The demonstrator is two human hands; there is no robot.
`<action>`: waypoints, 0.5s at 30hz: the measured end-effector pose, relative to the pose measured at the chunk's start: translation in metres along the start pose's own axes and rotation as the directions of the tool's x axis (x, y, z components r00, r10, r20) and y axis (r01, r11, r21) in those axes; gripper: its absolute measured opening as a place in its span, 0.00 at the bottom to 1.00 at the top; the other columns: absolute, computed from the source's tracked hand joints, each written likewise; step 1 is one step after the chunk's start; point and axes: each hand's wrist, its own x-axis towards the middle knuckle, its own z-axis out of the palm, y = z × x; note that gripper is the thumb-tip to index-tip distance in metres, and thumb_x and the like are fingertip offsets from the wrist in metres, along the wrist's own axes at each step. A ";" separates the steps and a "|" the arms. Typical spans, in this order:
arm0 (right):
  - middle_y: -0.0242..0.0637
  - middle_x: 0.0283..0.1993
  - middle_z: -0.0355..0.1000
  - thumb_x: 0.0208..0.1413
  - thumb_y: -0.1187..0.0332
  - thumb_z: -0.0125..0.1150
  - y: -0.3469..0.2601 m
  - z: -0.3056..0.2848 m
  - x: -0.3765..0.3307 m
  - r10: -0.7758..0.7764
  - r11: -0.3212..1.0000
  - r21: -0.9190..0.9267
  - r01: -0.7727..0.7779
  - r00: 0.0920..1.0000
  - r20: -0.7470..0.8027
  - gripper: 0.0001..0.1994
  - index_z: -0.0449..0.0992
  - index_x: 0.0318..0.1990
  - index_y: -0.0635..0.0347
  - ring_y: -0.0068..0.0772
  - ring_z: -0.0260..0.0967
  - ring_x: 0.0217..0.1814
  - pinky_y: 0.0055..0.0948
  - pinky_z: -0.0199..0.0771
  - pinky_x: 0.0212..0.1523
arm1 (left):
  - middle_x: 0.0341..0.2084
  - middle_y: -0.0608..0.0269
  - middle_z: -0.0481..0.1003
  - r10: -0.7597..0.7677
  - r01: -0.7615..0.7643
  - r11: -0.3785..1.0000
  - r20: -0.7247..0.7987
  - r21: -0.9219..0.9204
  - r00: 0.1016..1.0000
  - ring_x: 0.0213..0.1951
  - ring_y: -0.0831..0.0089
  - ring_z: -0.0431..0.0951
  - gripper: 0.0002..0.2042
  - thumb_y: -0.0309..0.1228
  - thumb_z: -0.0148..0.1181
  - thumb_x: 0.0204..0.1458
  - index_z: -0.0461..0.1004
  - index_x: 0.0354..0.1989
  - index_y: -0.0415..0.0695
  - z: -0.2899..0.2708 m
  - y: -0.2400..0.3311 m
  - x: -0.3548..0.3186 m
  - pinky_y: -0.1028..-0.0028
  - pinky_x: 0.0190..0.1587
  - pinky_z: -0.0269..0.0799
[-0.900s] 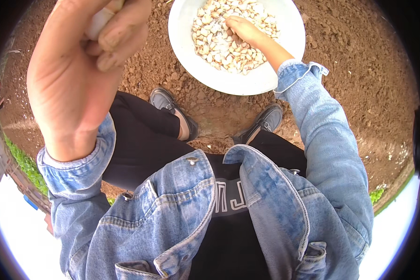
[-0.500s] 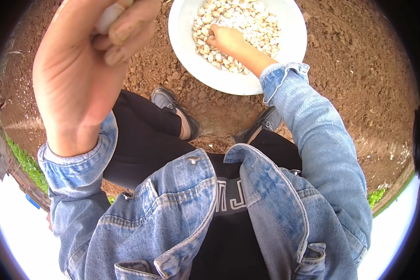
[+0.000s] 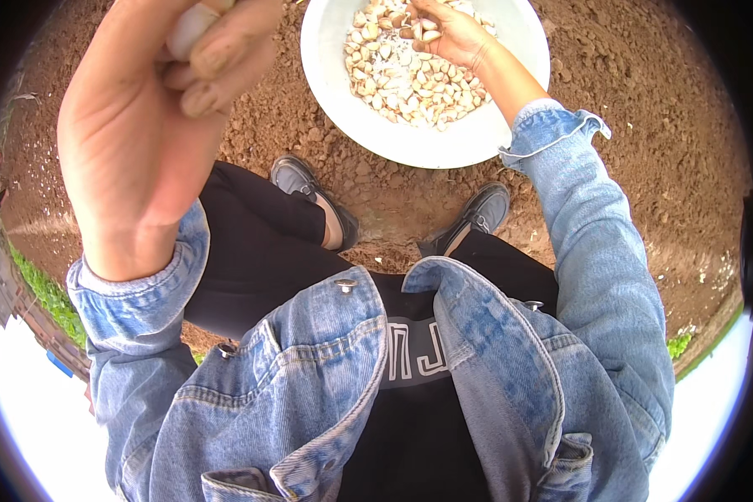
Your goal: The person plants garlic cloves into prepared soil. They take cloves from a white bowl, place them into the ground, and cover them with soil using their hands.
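My left hand (image 3: 142, 142) is raised close to the camera, its dirty fingers pinched on a pale garlic clove (image 3: 191, 29) at the top edge. A white bowl (image 3: 410, 151) sits on the soil ahead of my feet, filled with several peeled and unpeeled garlic cloves (image 3: 397, 84). My right hand (image 3: 450, 35) reaches into the far side of the bowl, fingers curled around a few cloves. Both arms wear blue denim sleeves.
Brown, clumpy bare soil (image 3: 644, 125) surrounds the bowl. My two grey shoes (image 3: 309, 188) (image 3: 477, 217) stand just behind the bowl, with black trousers above them. Strips of green grass (image 3: 46, 293) edge the plot at left and lower right.
My right hand dipped left into the cloves, then drew back up toward the bowl's far side with cloves in its fingers. My left hand stayed raised with its clove.
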 end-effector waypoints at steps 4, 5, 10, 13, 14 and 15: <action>0.32 0.30 0.70 0.64 0.57 0.54 -0.058 0.035 0.009 -0.224 0.934 0.345 0.092 0.904 0.365 0.12 0.73 0.38 0.55 0.27 0.69 0.32 0.27 0.70 0.33 | 0.32 0.64 0.70 -0.086 0.081 0.996 -0.126 -0.043 0.988 0.19 0.84 0.62 0.17 0.42 0.42 0.66 0.69 0.45 0.39 0.020 -0.012 0.017 0.86 0.13 0.55; 0.31 0.29 0.69 0.65 0.56 0.53 -0.080 0.066 -0.011 -0.334 0.923 0.298 0.245 0.894 0.299 0.12 0.72 0.36 0.55 0.26 0.68 0.31 0.26 0.68 0.31 | 0.32 0.64 0.70 -0.118 0.108 0.992 -0.163 -0.065 0.980 0.19 0.84 0.62 0.17 0.42 0.42 0.66 0.69 0.45 0.39 0.024 -0.016 0.022 0.86 0.13 0.55; 0.27 0.26 0.68 0.66 0.56 0.51 -0.107 0.167 -0.077 -0.803 0.491 0.059 0.869 0.426 0.416 0.17 0.72 0.31 0.61 0.18 0.63 0.27 0.21 0.64 0.28 | 0.30 0.64 0.67 -0.170 0.158 0.985 -0.248 -0.067 0.954 0.25 0.83 0.65 0.17 0.40 0.38 0.68 0.68 0.47 0.39 0.026 -0.029 0.028 0.85 0.19 0.58; 0.27 0.25 0.68 0.67 0.58 0.51 -0.091 0.180 -0.068 -0.813 0.322 0.150 0.935 0.192 0.550 0.17 0.74 0.31 0.63 0.16 0.61 0.24 0.18 0.62 0.23 | 0.30 0.68 0.70 -0.064 0.037 0.983 -0.147 -0.181 0.987 0.29 0.82 0.69 0.19 0.43 0.33 0.69 0.69 0.47 0.43 -0.005 -0.034 0.022 0.85 0.23 0.61; 0.27 0.25 0.69 0.67 0.58 0.51 -0.092 0.181 -0.071 -0.796 0.352 0.172 0.920 0.198 0.572 0.17 0.74 0.31 0.63 0.16 0.62 0.23 0.18 0.62 0.22 | 0.31 0.69 0.71 -0.045 0.016 0.978 -0.137 -0.209 0.990 0.29 0.81 0.69 0.19 0.43 0.34 0.69 0.69 0.47 0.43 -0.009 -0.033 0.021 0.84 0.24 0.62; 0.27 0.26 0.69 0.67 0.58 0.50 -0.097 0.177 -0.077 -0.769 0.429 0.214 0.878 0.231 0.596 0.17 0.74 0.32 0.63 0.16 0.62 0.22 0.19 0.61 0.21 | 0.32 0.70 0.72 -0.025 -0.006 0.972 -0.131 -0.236 0.991 0.29 0.81 0.69 0.18 0.44 0.34 0.69 0.69 0.46 0.44 -0.011 -0.032 0.020 0.84 0.24 0.63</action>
